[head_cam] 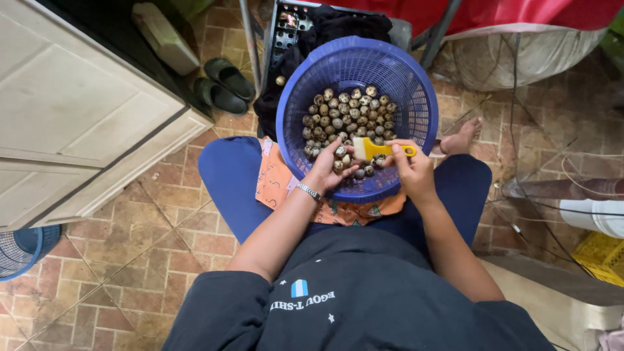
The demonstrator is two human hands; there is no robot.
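Head view: left hand (327,170) pinches a speckled quail egg (340,152), thin-shelled and easy to crack. Right hand (411,170), at three o'clock, grips a light yellow brush (376,149) over the blue basket (416,78).

dark tee, white print, short sleeves | blue trousers | silver bracelet (309,191) on left wrist | barefoot

both bare forearms reach forward and down from the seated body, elbows bent, converging over the lap. the left hand (327,170), a metal bracelet at its wrist, curls palm-down with fingers cupped. the right hand (412,170) pinches closed, thumb and fingers pointing inward toward the left.
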